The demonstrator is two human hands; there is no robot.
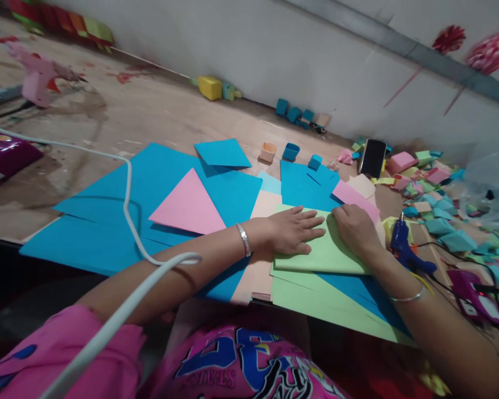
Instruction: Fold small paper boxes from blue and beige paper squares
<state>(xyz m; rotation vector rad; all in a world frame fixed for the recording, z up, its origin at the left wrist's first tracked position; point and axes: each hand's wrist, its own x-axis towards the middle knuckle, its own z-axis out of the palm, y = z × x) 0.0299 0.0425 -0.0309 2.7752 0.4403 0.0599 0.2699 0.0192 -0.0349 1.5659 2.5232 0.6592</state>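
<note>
A folded sheet of light green paper (303, 257) lies in front of me. My left hand (297, 230) rests flat on it, fingers spread toward the right. At its upper right edge my right hand (353, 227) is curled closed on the paper; the fingertips are partly hidden. Under the fold lie another light green sheet (307, 293), a blue sheet (361, 293) and peach paper (258, 227). A pink strip (355, 199) sits just beyond my right hand. To the left, a pink paper triangle (189, 208) lies on large blue sheets (108, 244).
A white cable (127, 188) crosses above my left forearm. Right of my right hand are a blue glue gun (403, 246), a phone (373, 157) and a heap of small paper pieces (444, 205). A pink glue gun (39, 75) stands far left. Small paper boxes (291, 151) line the back.
</note>
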